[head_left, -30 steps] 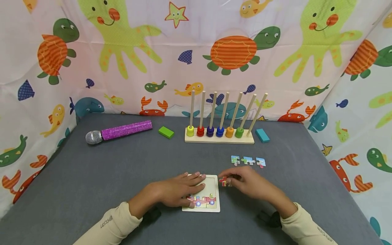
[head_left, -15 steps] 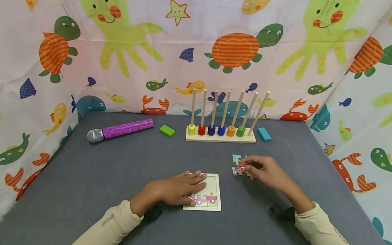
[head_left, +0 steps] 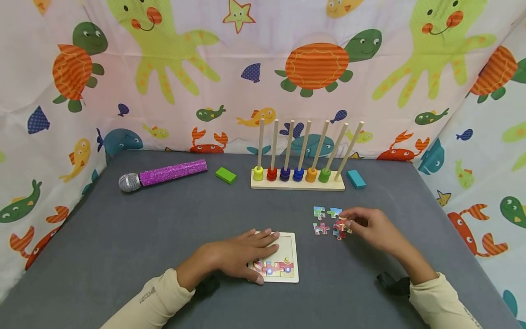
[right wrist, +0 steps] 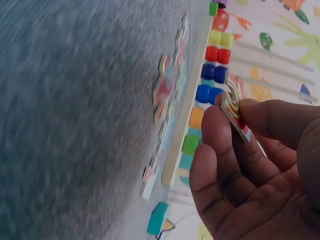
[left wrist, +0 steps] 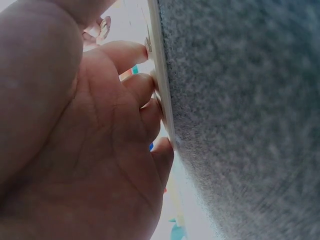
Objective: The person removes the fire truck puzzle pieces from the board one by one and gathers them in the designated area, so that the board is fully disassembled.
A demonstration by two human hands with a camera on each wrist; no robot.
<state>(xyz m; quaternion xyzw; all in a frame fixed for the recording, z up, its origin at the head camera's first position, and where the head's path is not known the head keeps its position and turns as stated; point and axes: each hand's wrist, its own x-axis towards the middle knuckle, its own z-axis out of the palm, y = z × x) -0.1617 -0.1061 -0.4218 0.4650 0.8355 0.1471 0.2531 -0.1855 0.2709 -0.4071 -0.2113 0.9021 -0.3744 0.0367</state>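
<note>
My left hand (head_left: 246, 256) rests with fingers spread on a square wooden puzzle board (head_left: 291, 246), covering its left part. Joined pieces showing a red vehicle (head_left: 279, 267) lie along the board's near side. In the left wrist view, the fingertips (left wrist: 162, 150) press at the board's edge. My right hand (head_left: 376, 228), to the right of the board, pinches a red and yellow puzzle piece (right wrist: 233, 112) between thumb and fingers. Loose puzzle pieces lie close by: two bluish ones, left (head_left: 319, 212) and right (head_left: 334, 213), and a red one (head_left: 321, 229) in front of them.
Behind stands a wooden peg rack (head_left: 297, 183) with coloured rings and tall pegs. A teal block (head_left: 355, 179) lies at its right, a green block (head_left: 226, 175) at its left. Further left is a purple glitter microphone (head_left: 172, 173). A sea-animal curtain (head_left: 164, 119) hangs behind the grey table.
My right hand has moved right and away from the board to the loose pieces, holding a piece. A red piece now lies in front of the bluish ones. The left hand stays on the board.
</note>
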